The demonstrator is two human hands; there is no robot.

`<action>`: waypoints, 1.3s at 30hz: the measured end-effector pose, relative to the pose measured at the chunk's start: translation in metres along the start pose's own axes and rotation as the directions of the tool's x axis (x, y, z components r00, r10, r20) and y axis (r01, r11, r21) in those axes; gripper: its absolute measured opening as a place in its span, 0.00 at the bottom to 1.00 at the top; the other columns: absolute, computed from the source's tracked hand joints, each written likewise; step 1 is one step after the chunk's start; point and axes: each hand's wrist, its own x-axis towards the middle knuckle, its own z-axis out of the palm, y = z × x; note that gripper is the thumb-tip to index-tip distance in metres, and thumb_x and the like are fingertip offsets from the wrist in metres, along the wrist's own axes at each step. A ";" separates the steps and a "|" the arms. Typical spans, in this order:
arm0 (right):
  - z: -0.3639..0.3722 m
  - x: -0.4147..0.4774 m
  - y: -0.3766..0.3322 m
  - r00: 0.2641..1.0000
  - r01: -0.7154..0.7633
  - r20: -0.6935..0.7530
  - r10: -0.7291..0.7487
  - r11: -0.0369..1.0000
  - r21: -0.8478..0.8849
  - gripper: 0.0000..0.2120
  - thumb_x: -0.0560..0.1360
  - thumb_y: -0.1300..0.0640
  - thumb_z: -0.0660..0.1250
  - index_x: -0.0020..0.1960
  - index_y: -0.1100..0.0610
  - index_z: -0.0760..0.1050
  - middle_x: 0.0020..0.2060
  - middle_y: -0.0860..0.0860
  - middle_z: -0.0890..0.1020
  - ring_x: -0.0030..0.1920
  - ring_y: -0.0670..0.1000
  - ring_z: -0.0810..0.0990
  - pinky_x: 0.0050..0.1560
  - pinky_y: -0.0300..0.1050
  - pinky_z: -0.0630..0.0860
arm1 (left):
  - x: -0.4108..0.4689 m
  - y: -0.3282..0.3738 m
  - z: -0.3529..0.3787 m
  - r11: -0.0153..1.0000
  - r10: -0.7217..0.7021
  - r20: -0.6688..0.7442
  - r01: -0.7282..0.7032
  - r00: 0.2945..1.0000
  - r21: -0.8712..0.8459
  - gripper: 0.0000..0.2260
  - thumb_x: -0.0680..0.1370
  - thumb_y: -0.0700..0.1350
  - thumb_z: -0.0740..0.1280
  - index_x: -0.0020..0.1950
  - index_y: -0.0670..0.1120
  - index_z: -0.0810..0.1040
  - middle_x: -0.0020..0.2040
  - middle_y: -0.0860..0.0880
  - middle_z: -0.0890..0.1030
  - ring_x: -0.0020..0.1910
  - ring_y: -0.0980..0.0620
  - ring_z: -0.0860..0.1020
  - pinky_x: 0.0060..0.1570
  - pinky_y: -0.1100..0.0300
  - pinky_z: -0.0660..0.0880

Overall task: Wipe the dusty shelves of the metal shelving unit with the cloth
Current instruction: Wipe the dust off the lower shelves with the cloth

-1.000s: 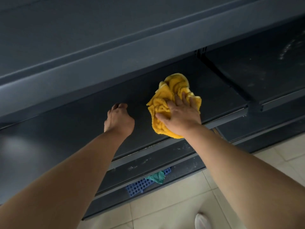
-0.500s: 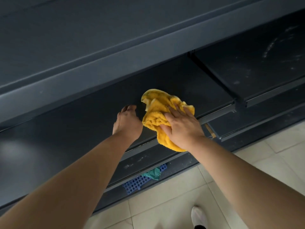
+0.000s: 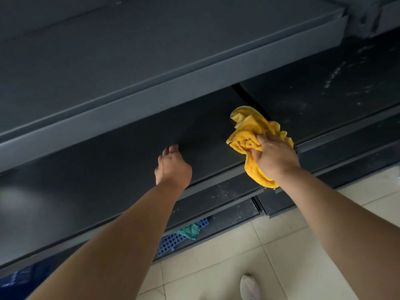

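Metal shelving unit (image 3: 151, 87), dark grey, filled most of the view. Upper shelf's front lip ran diagonally across the top. Below it lay the middle shelf (image 3: 108, 169), its surface dark and matte. A neighbouring shelf (image 3: 324, 94) to the right, split off by a narrow dark gap, carried pale specks and streaks of dust. More pale specks showed on the lower ledge under the middle shelf's front edge.

Beige tiled floor (image 3: 292, 245) at lower right.

Both bare forearms reached up from the bottom of the view. Left hand (image 3: 173, 167) rested on the middle shelf near its front edge, fingers loosely bent, holding nothing. Right hand (image 3: 276, 156) gripped the bunched yellow cloth (image 3: 249, 131), fingers curled into it. The cloth sat at the right end of the middle shelf, against the gap, its lower part hanging over the front edge.

Under the unit: blue perforated mat (image 3: 171, 243), a teal rag (image 3: 189, 231) lying on it. White shoe (image 3: 250, 287) at the bottom edge.
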 end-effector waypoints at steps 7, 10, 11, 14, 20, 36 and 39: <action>0.019 -0.022 -0.039 0.989 0.145 -0.021 -0.147 0.986 -0.085 0.20 0.78 0.44 0.61 0.64 0.55 0.73 0.65 0.56 0.76 0.68 0.61 0.70 0.67 0.56 0.67 | -0.011 -0.037 -0.016 0.994 -0.025 0.081 0.016 0.996 0.106 0.26 0.76 0.35 0.56 0.74 0.50 0.68 0.71 0.47 0.69 0.68 0.43 0.68 0.65 0.46 0.69; 0.027 -0.041 -0.068 0.963 0.253 -0.055 -0.262 0.959 -0.129 0.18 0.73 0.43 0.69 0.54 0.55 0.79 0.51 0.54 0.82 0.55 0.60 0.80 0.52 0.53 0.76 | -0.017 -0.048 -0.016 0.993 0.010 0.160 -0.029 0.987 0.114 0.28 0.76 0.36 0.57 0.76 0.52 0.64 0.75 0.48 0.65 0.71 0.44 0.66 0.68 0.46 0.67; 0.027 -0.047 -0.076 0.956 0.274 -0.060 -0.286 0.950 -0.152 0.18 0.72 0.41 0.70 0.53 0.54 0.79 0.48 0.53 0.83 0.51 0.58 0.81 0.49 0.51 0.75 | -0.018 -0.050 -0.016 0.992 0.023 0.179 -0.044 0.984 0.115 0.27 0.77 0.37 0.57 0.76 0.51 0.63 0.76 0.48 0.63 0.72 0.44 0.64 0.69 0.47 0.65; 0.018 -0.057 -0.088 0.941 0.330 -0.020 -0.338 0.928 -0.176 0.18 0.74 0.37 0.64 0.54 0.49 0.75 0.47 0.48 0.83 0.48 0.53 0.81 0.44 0.45 0.70 | -0.023 -0.050 -0.018 0.996 0.037 0.204 -0.053 0.978 0.075 0.23 0.78 0.39 0.58 0.74 0.50 0.68 0.73 0.45 0.68 0.69 0.42 0.68 0.66 0.49 0.69; -0.021 -0.076 -0.082 0.944 0.154 0.274 -0.185 0.980 0.129 0.30 0.70 0.33 0.66 0.67 0.47 0.68 0.64 0.52 0.73 0.66 0.56 0.70 0.60 0.52 0.70 | -0.033 -0.043 -0.033 0.999 0.053 0.207 -0.054 0.977 -0.001 0.20 0.78 0.38 0.58 0.69 0.48 0.73 0.67 0.41 0.74 0.63 0.41 0.74 0.61 0.51 0.73; -0.031 0.003 -0.042 0.978 0.151 0.156 -0.137 0.986 -0.076 0.25 0.81 0.49 0.54 0.76 0.41 0.52 0.78 0.49 0.54 0.75 0.59 0.59 0.69 0.60 0.63 | -0.019 0.006 -0.016 0.988 0.143 -0.013 -0.143 0.990 -0.050 0.19 0.80 0.40 0.57 0.72 0.48 0.69 0.68 0.44 0.70 0.64 0.43 0.72 0.54 0.52 0.73; -0.038 0.006 -0.016 0.979 0.204 0.018 -0.204 0.979 0.009 0.22 0.81 0.50 0.53 0.75 0.43 0.60 0.75 0.49 0.64 0.72 0.55 0.65 0.66 0.56 0.66 | -0.025 0.031 0.003 0.945 0.321 -0.132 -0.327 0.938 -0.025 0.21 0.81 0.45 0.58 0.74 0.50 0.65 0.74 0.47 0.65 0.72 0.45 0.63 0.64 0.49 0.68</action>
